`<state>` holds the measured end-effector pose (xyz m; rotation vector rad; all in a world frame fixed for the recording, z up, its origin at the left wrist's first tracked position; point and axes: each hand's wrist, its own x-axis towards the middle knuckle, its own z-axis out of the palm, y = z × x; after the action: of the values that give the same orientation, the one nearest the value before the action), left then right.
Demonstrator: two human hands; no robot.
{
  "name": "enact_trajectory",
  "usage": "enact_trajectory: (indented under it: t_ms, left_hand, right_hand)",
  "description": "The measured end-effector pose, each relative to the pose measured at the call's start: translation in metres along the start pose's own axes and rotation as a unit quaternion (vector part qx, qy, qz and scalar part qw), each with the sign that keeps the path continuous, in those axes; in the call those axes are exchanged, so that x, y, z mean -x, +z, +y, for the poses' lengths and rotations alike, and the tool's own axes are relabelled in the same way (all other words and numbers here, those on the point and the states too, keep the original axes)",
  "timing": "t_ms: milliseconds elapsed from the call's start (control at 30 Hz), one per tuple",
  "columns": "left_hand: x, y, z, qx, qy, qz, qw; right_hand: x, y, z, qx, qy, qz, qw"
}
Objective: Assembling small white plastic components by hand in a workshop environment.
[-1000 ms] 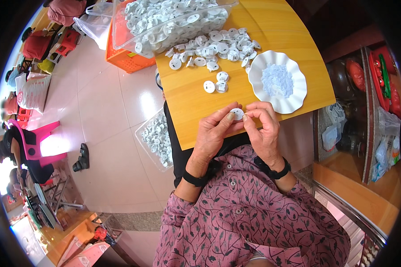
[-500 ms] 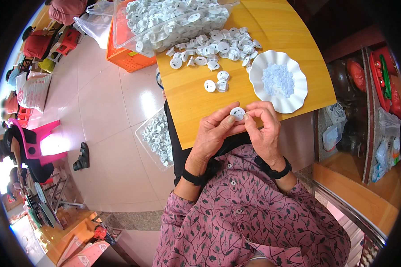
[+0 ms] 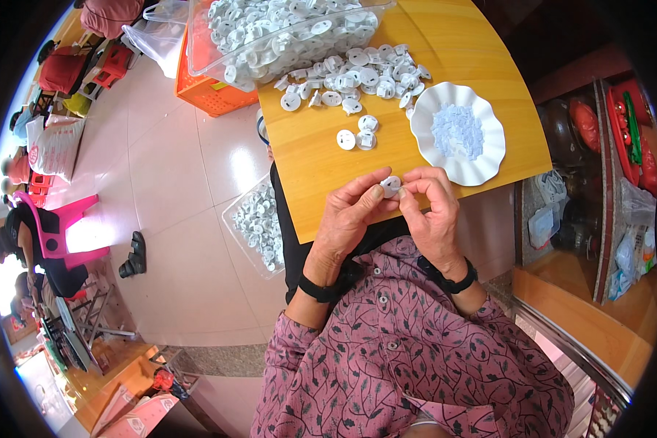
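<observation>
Over the table's near edge, my left hand (image 3: pixel 350 212) pinches a round white plastic part (image 3: pixel 391 185) with dark slots in its face. My right hand (image 3: pixel 434 208) is closed, thumb and forefinger pressed together at the right rim of that part; anything small between them is hidden. Three similar white parts (image 3: pixel 366 131) lie together a little beyond my hands. Right of them is a white scalloped plate (image 3: pixel 491 157) holding a heap of small pale-blue pieces (image 3: pixel 457 131). Farther back, a loose pile of white parts (image 3: pixel 365 77) spreads over the wooden table (image 3: pixel 321 175).
A clear bin (image 3: pixel 292 44) full of white parts stands at the back left, by an orange crate (image 3: pixel 215 95). Another clear tub (image 3: pixel 259 226) of parts is on the floor left of my legs. Shelves (image 3: pixel 598 197) stand at right; a pink chair (image 3: pixel 51 233) with a person is far left.
The white part has tilted slightly between my fingers. Both hands stay in almost the same place, and the things on the table have not moved.
</observation>
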<state>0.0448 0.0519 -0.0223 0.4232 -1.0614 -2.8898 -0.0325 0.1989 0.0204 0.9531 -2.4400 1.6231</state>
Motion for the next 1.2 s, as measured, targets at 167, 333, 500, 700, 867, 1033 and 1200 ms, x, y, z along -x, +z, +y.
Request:
enact_trajectory:
  t_ms: [167,333,500,700,867,1033,1200]
  left_hand:
    - [-0.0007,0.0013,-0.0027,0.024,0.006,-0.004,1.000]
    - [-0.0003,0.0033,-0.0010,0.022,0.000,-0.001,1.000]
    - [-0.0003,0.0045,-0.0017,0.005,0.004,0.011,1.000]
    - [0.0007,0.0080,0.0015,-0.017,0.010,0.016,1.000]
    - [0.0012,0.0069,0.0026,-0.048,0.019,0.014,0.999]
    - [0.0006,0.0074,0.0028,-0.040,0.022,0.016,0.999]
    - [-0.0001,-0.0011,0.0000,-0.026,0.037,0.005,0.999]
  right_hand:
    - [0.0015,0.0025,0.0017,0.023,-0.023,0.008,0.999]
    - [0.0024,0.0042,0.0028,0.040,-0.040,0.011,0.998]
    - [0.0017,0.0045,0.0029,0.059,-0.060,0.014,0.996]
    - [0.0002,0.0038,0.0029,0.078,-0.076,-0.002,0.994]
    - [-0.0006,0.0038,0.0011,0.077,-0.073,-0.019,0.994]
    - [-0.0010,0.0066,0.0005,0.069,-0.070,-0.014,0.995]
    - [-0.0023,0.0072,0.0009,0.070,-0.071,-0.021,0.995]
